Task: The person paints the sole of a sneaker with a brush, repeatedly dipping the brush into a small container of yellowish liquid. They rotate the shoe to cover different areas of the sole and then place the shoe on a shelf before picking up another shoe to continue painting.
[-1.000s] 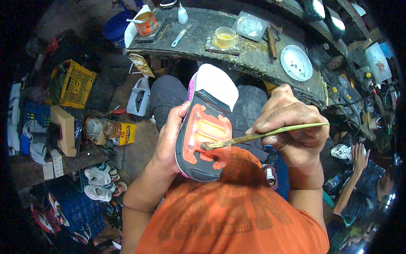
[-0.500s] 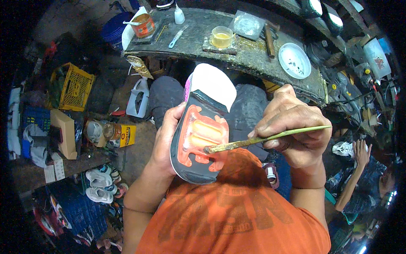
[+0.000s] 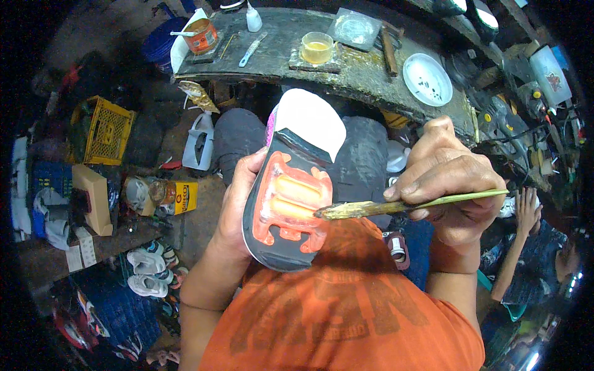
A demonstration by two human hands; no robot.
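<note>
My left hand grips a shoe sole by its left edge, underside up, with a white front section and a pink mesh side. A translucent orange-red insert lies on its dark rear half. My right hand pinches a thin stick, pale green at one end and brown, crusted at the other. That crusted tip touches the right part of the insert.
Ahead is a worn bench with an orange can, cup of amber liquid, white dish and hammer. A yellow crate and shoes lie left; a co-worker's hand is at right.
My right hand and stick have moved rightward, the tip sliding toward the insert's right side. The sole has shifted slightly left, still in my left hand.
</note>
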